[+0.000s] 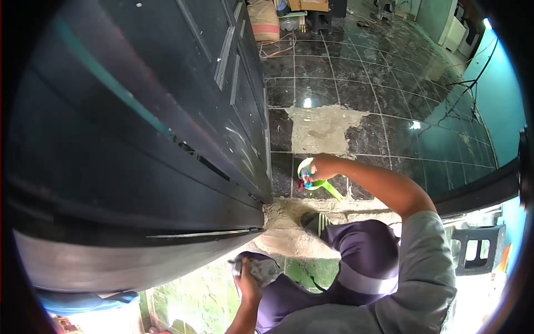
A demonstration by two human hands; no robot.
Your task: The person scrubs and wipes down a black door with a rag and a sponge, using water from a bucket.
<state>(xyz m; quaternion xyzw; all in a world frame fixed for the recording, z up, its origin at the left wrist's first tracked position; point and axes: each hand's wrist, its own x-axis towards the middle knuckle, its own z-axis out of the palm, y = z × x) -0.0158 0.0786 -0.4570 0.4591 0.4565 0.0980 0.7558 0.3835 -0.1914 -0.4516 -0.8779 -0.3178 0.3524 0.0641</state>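
Note:
My right hand (319, 168) reaches down into a light green dipper (334, 192) that stands on the dark floor tiles. Its fingers are closed on a red and blue cloth (304, 179), part of which hangs at the dipper's rim. The dipper's handle points toward the doorway sill. Beside my left knee, my left hand (248, 283) is wrapped round a grey, cement-smeared thing (265, 270) with a darker edge; its kind cannot be made out. Just beyond the dipper lies a patch of wet-looking grey cement (322, 129) among the tiles.
A large dark door (167, 139) stands close on my left. Under me runs a rough, broken sill (289, 231). A black plastic stool (477, 250) is at right. At the back are a paper sack (263, 22) and a cardboard box (308, 5). A turquoise wall (500, 94) bounds the right side.

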